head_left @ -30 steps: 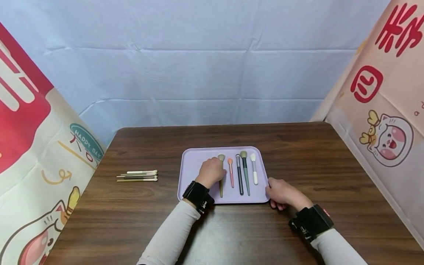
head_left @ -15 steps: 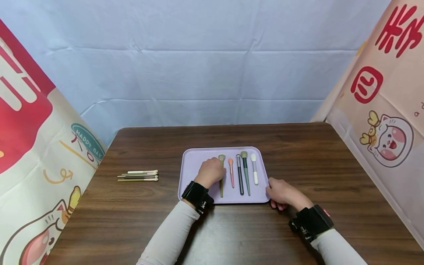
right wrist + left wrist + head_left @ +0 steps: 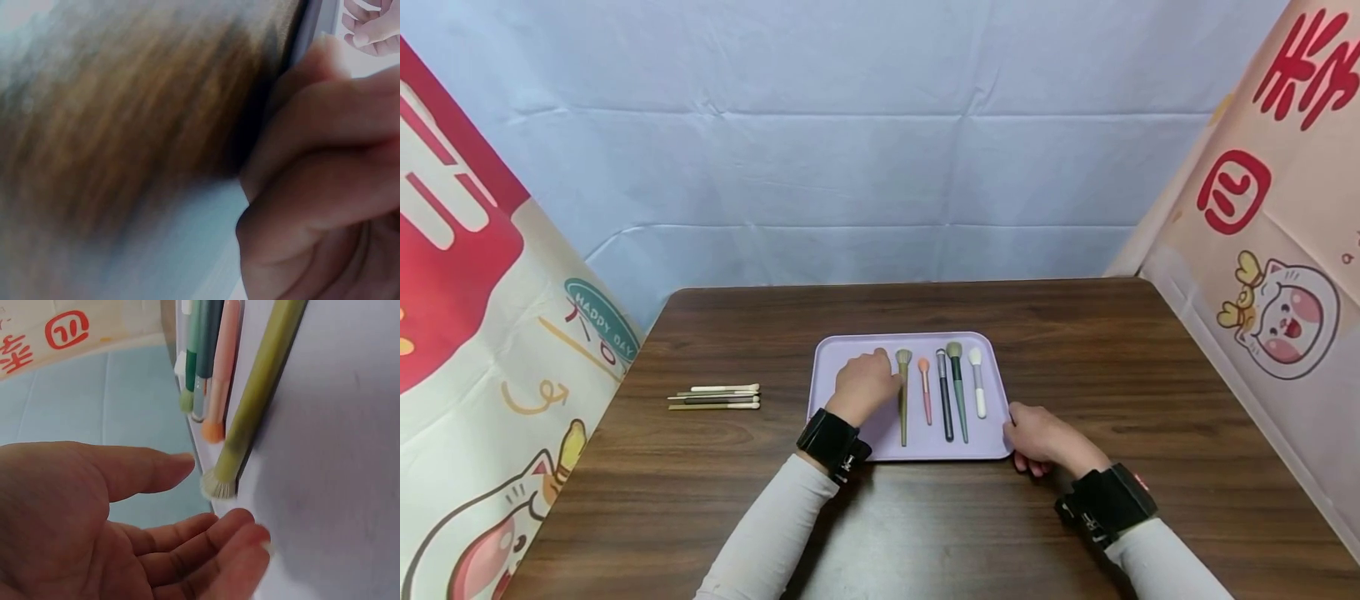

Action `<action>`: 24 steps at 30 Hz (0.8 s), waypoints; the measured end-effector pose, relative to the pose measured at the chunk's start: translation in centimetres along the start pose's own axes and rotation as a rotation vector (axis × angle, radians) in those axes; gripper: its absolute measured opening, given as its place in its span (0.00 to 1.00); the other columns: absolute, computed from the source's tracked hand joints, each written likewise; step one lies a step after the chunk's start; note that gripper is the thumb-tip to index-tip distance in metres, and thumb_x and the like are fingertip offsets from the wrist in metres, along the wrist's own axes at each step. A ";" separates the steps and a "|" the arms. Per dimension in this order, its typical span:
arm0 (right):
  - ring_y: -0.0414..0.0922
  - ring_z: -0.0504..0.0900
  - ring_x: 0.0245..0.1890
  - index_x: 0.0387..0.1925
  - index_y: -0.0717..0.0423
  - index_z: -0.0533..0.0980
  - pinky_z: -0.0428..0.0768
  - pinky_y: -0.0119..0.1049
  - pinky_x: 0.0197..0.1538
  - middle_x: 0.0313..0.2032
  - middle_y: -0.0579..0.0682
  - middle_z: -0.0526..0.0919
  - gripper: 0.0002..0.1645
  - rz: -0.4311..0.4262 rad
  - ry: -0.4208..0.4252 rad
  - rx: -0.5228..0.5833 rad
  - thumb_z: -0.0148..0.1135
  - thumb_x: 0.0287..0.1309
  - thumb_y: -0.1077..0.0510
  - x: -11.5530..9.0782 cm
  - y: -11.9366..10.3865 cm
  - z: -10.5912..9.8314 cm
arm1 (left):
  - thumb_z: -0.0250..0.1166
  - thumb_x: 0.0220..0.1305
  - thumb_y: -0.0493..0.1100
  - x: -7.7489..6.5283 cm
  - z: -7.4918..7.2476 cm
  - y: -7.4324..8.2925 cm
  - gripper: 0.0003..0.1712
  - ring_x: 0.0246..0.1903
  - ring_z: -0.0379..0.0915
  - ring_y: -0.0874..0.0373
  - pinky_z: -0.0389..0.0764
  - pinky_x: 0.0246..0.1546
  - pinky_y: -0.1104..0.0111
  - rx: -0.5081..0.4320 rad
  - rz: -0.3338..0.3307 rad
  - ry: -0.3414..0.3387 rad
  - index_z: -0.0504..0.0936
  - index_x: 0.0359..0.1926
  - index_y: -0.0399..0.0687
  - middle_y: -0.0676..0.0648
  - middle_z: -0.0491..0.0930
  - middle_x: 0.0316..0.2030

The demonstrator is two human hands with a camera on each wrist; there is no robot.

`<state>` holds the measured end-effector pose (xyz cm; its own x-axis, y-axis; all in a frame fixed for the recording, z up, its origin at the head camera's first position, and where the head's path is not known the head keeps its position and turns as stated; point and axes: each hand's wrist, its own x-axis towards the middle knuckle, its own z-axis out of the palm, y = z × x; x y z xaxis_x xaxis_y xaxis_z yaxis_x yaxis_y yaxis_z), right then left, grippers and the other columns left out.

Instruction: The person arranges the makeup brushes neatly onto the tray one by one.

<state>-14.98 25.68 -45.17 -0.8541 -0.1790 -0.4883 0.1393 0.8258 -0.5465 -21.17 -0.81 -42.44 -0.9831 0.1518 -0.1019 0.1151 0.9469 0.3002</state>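
Note:
On the lilac tray (image 3: 841,352) several makeup brushes lie side by side. The leftmost is an olive-handled makeup brush (image 3: 903,408) with a pale flared head. My left hand (image 3: 865,387) hovers just left of it, and in the left wrist view the thumb (image 3: 165,472) and fingers are spread apart around nothing, near the brush head (image 3: 219,485). At the tray's front right corner, my right hand (image 3: 1048,437) grips the rim with curled fingers. The right wrist view shows those curled fingers (image 3: 312,187) against the tray edge (image 3: 319,25).
Right of the olive brush lie a short pink brush (image 3: 925,392), a dark brush (image 3: 945,396), a green brush (image 3: 958,392) and a white brush (image 3: 977,383). Several slim sticks with pale tips (image 3: 715,397) lie on the wooden table (image 3: 737,500) to the left.
My left hand has come off the olive makeup brush and shifted a little left, with the brush staying on the tray. The right hand keeps its place at the tray corner.

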 end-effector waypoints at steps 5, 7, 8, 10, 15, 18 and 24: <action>0.41 0.72 0.10 0.42 0.64 0.67 0.71 0.32 0.16 0.17 0.53 0.78 0.08 0.001 -0.002 0.010 0.43 0.72 0.62 -0.1 0.0 -0.1 | 0.65 0.68 0.54 -0.2 -0.5 -0.9 0.21 0.41 0.82 0.44 0.82 0.37 0.53 0.060 0.002 0.011 0.81 0.43 0.39 0.40 0.84 0.39; 0.42 0.72 0.10 0.42 0.64 0.67 0.71 0.32 0.16 0.18 0.54 0.78 0.08 0.001 -0.002 0.014 0.43 0.72 0.62 -0.1 0.0 -0.1 | 0.66 0.67 0.55 -0.3 -0.7 -1.4 0.22 0.43 0.81 0.44 0.82 0.39 0.52 0.069 0.011 0.031 0.81 0.44 0.38 0.40 0.84 0.39; 0.42 0.73 0.10 0.42 0.64 0.67 0.71 0.32 0.16 0.18 0.54 0.78 0.08 0.000 -0.002 0.013 0.43 0.72 0.62 -0.1 0.1 -0.1 | 0.66 0.67 0.55 -0.4 -0.9 -1.7 0.22 0.43 0.81 0.44 0.82 0.40 0.52 0.074 0.014 0.040 0.82 0.44 0.38 0.40 0.84 0.39; 0.42 0.73 0.10 0.42 0.64 0.67 0.72 0.33 0.16 0.18 0.54 0.79 0.08 0.002 -0.004 0.015 0.43 0.72 0.62 -0.1 0.1 -0.2 | 0.66 0.67 0.55 -0.5 -1.2 -2.2 0.23 0.44 0.80 0.44 0.81 0.41 0.51 0.084 0.014 0.044 0.82 0.44 0.38 0.40 0.84 0.40; 0.42 0.73 0.10 0.42 0.64 0.67 0.72 0.33 0.17 0.18 0.54 0.79 0.09 0.007 -0.009 0.010 0.42 0.72 0.62 -0.1 -0.1 -0.2 | 0.67 0.66 0.56 -1.0 -1.9 -3.7 0.23 0.47 0.78 0.45 0.82 0.41 0.50 0.126 0.007 0.046 0.82 0.45 0.39 0.41 0.83 0.42; 0.42 0.73 0.11 0.42 0.64 0.67 0.72 0.33 0.17 0.18 0.54 0.79 0.09 0.008 -0.012 0.006 0.42 0.72 0.62 -0.2 -0.1 -0.2 | 0.67 0.66 0.55 -1.4 -2.4 -4.8 0.22 0.48 0.78 0.44 0.82 0.42 0.50 0.142 0.016 0.062 0.82 0.45 0.39 0.41 0.83 0.42; 0.42 0.72 0.10 0.42 0.64 0.67 0.71 0.32 0.16 0.17 0.54 0.78 0.08 -0.005 -0.011 0.014 0.42 0.71 0.63 -0.2 -0.1 -0.2 | 0.68 0.66 0.53 -2.3 -3.2 -7.1 0.20 0.46 0.76 0.43 0.80 0.43 0.51 0.138 0.032 0.084 0.83 0.45 0.39 0.41 0.83 0.43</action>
<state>-14.96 25.71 -44.88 -0.8491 -0.1892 -0.4932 0.1421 0.8175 -0.5582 -20.15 -8.78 -41.27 -0.9864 0.1641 -0.0125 0.1597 0.9727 0.1684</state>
